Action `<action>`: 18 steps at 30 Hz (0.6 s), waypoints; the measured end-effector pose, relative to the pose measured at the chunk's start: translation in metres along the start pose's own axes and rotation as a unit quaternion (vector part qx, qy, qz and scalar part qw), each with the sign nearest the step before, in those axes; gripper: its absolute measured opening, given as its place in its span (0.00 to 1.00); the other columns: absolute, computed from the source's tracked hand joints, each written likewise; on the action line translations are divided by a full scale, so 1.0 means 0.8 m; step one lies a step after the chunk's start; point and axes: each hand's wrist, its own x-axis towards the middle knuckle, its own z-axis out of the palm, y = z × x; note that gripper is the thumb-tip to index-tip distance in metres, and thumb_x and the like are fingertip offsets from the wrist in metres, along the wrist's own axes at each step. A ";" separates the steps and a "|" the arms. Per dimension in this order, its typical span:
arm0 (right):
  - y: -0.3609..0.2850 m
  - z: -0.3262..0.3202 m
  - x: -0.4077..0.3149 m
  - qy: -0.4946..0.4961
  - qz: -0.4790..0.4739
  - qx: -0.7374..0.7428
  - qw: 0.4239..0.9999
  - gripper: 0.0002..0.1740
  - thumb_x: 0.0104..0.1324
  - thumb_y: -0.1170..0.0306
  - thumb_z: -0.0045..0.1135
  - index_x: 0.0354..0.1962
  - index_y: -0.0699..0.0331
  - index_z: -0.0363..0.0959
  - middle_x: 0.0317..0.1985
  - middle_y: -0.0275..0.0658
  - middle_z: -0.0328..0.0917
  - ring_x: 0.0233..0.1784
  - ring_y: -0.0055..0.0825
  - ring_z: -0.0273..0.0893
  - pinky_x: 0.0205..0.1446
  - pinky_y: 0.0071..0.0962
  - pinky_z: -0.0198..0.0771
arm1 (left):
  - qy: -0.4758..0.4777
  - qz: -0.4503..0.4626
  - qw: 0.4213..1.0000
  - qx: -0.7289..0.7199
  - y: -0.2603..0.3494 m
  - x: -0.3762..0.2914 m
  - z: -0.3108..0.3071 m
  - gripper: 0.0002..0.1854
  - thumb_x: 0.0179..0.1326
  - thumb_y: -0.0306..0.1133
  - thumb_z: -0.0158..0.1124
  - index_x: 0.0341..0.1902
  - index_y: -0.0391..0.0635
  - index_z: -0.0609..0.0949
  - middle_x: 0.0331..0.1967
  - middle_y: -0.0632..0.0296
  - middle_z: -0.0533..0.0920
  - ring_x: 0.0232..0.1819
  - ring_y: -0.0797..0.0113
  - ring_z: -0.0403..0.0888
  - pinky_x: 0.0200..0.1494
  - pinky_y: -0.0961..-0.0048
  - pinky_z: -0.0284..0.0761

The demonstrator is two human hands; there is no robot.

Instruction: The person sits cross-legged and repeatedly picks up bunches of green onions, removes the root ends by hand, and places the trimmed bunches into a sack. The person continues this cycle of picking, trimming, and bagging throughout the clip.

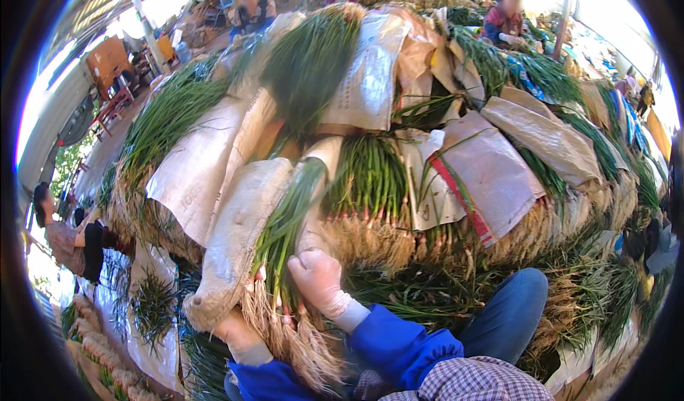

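A bunch of long-rooted green allium plants [281, 235], with pinkish stem bases, lies in front of me inside an opened white woven sack [243, 224]. My right hand [316, 280], in a thin pale glove, is closed at the sack's right edge beside the stems. At the sack's rolled lower left end is my left hand [238, 329]; the sack hides its fingers. Pale roots [307, 342] hang down between my two forearms. Just beyond the right hand, another row of the same plants [368, 179] rests on the heap with its roots towards me.
More woven sacks [489, 171] cover the large heap of plants. Loose green leaves [417, 294] lie by my bent knee [507, 315], with rooted bunches [582, 305] to the right. One person [67, 240] is at the left; others [502, 24] sit behind the heap.
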 end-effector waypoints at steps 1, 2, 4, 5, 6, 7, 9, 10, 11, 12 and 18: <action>-0.007 -0.025 0.010 0.007 -0.016 0.002 1.000 0.17 0.57 0.59 0.57 0.19 0.63 0.75 0.20 0.46 0.74 0.23 0.47 0.74 0.31 0.42 0.70 | 0.019 -0.022 0.999 -0.042 -0.003 -0.015 -0.019 0.22 0.69 0.43 0.45 0.61 0.45 0.71 0.52 0.52 0.75 0.53 0.58 0.74 0.57 0.61 0.71; -0.011 -0.051 0.022 0.001 -0.034 -0.013 0.999 0.16 0.57 0.60 0.58 0.19 0.63 0.76 0.20 0.45 0.74 0.23 0.45 0.75 0.30 0.40 0.71 | 0.080 -0.005 0.996 0.048 0.009 -0.033 -0.040 0.24 0.69 0.43 0.45 0.64 0.44 0.69 0.54 0.52 0.74 0.54 0.58 0.73 0.59 0.61 0.69; -0.012 -0.100 0.050 0.029 -0.085 0.018 0.996 0.12 0.56 0.64 0.59 0.21 0.64 0.76 0.22 0.45 0.76 0.25 0.43 0.77 0.31 0.38 0.72 | -0.090 0.002 0.993 -0.072 0.032 -0.045 -0.125 0.28 0.70 0.44 0.44 0.68 0.39 0.64 0.64 0.49 0.66 0.63 0.56 0.65 0.68 0.58 0.58; -0.021 -0.123 0.066 0.032 -0.111 0.044 0.992 0.11 0.57 0.64 0.58 0.23 0.63 0.77 0.25 0.46 0.77 0.28 0.45 0.77 0.33 0.39 0.73 | -0.093 -0.054 0.973 -0.207 0.031 -0.048 -0.165 0.25 0.70 0.42 0.45 0.65 0.40 0.66 0.61 0.51 0.68 0.60 0.57 0.67 0.66 0.59 0.60; -0.032 -0.143 0.088 0.043 -0.150 0.068 0.985 0.11 0.57 0.64 0.58 0.23 0.64 0.77 0.26 0.47 0.78 0.29 0.45 0.78 0.35 0.38 0.73 | -0.008 -0.079 0.936 -0.344 0.035 -0.053 -0.199 0.23 0.69 0.41 0.47 0.62 0.40 0.69 0.58 0.52 0.71 0.57 0.59 0.69 0.64 0.61 0.62; -0.043 -0.158 0.111 0.049 -0.188 0.099 0.976 0.11 0.57 0.65 0.58 0.24 0.65 0.77 0.26 0.47 0.78 0.30 0.45 0.78 0.36 0.38 0.74 | 0.076 -0.075 0.873 -0.476 0.036 -0.057 -0.232 0.20 0.68 0.39 0.49 0.59 0.41 0.71 0.55 0.54 0.73 0.53 0.60 0.71 0.62 0.63 0.64; -0.056 -0.223 0.163 -0.035 -0.122 -0.001 0.992 0.13 0.58 0.64 0.57 0.25 0.66 0.77 0.29 0.47 0.79 0.33 0.46 0.79 0.39 0.37 0.75 | 0.182 -0.017 0.714 -0.676 0.068 -0.065 -0.304 0.15 0.67 0.37 0.52 0.53 0.42 0.76 0.49 0.56 0.77 0.47 0.64 0.74 0.58 0.66 0.67; -0.060 -0.254 0.197 -0.036 -0.139 -0.047 0.988 0.13 0.59 0.63 0.56 0.26 0.66 0.78 0.31 0.47 0.80 0.34 0.47 0.79 0.40 0.37 0.75 | 0.182 0.011 0.653 -0.735 0.088 -0.073 -0.336 0.13 0.66 0.35 0.54 0.49 0.42 0.78 0.46 0.58 0.79 0.44 0.65 0.76 0.56 0.67 0.69; -0.064 -0.276 0.228 -0.040 -0.157 -0.082 0.983 0.13 0.59 0.63 0.56 0.27 0.65 0.78 0.32 0.47 0.80 0.34 0.48 0.79 0.40 0.36 0.75 | 0.165 0.024 0.600 -0.782 0.104 -0.079 -0.359 0.11 0.66 0.34 0.56 0.46 0.43 0.80 0.43 0.59 0.82 0.41 0.67 0.78 0.54 0.69 0.71; -0.051 -0.293 0.256 -0.047 -0.173 -0.102 0.978 0.14 0.59 0.61 0.55 0.28 0.64 0.79 0.33 0.47 0.81 0.35 0.48 0.79 0.41 0.38 0.75 | 0.102 0.032 0.537 -0.837 0.131 -0.087 -0.372 0.09 0.65 0.32 0.58 0.43 0.43 0.83 0.40 0.61 0.84 0.37 0.69 0.80 0.52 0.71 0.72; 0.151 -0.386 0.358 -0.114 -0.079 -0.485 0.863 0.21 0.59 0.51 0.53 0.28 0.61 0.82 0.33 0.51 0.81 0.38 0.45 0.81 0.44 0.42 0.75 | -0.436 -0.064 -0.210 -0.873 0.362 -0.150 -0.337 0.17 0.67 0.45 0.52 0.50 0.46 0.78 0.46 0.61 0.81 0.46 0.64 0.77 0.49 0.64 0.73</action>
